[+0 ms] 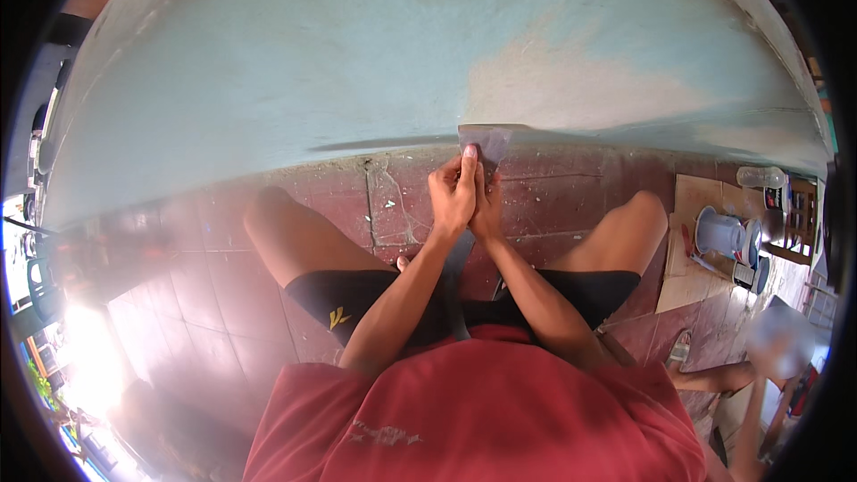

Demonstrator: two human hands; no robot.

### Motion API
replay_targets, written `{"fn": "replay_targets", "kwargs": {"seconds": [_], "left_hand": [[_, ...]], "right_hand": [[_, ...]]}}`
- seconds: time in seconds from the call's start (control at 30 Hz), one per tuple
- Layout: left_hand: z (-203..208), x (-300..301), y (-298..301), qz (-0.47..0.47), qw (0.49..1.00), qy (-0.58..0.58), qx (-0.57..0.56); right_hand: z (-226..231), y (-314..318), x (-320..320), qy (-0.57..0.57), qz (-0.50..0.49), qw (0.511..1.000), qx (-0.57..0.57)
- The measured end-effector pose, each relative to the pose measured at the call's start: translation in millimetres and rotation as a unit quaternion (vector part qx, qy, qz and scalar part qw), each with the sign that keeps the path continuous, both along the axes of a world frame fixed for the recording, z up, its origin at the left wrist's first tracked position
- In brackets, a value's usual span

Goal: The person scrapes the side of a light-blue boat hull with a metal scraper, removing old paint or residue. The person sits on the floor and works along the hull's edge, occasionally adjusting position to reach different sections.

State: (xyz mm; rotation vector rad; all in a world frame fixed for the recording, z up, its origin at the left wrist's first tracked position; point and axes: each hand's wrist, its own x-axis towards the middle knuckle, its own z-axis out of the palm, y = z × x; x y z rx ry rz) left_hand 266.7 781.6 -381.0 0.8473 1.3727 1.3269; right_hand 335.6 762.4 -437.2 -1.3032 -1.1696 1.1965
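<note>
My left hand (pixel 452 195) and my right hand (pixel 486 205) are pressed together in front of me, both closed on a putty knife. Its wide grey blade (pixel 489 137) points away from me and meets the foot of the pale blue wall (pixel 339 62). The handle is hidden by my fingers. My left thumb lies along the base of the blade. Just beyond the blade, a beige patch (pixel 571 80) spreads across the blue paint to the right.
Red floor tiles (pixel 330 180) with pale crumbs run along the wall. To the right, cardboard (pixel 683 290) carries a white tub (pixel 719 232); a clear plastic bottle (pixel 761 178) lies near it. Another person (pixel 759 384) sits at the lower right. My bent knees flank my arms.
</note>
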Motion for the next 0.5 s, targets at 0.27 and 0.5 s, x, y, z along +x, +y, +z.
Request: {"fn": "replay_targets", "kwargs": {"seconds": [0.27, 0.5], "left_hand": [[6, -3, -8, -0.029, 0.999, 0.008, -0.013], [23, -3, -5, -0.027, 0.999, -0.001, 0.019]], "right_hand": [[23, -9, -7, 0.041, -0.055, 0.996, -0.052], [42, -5, -2, 0.093, -0.029, 0.992, -0.076]]}}
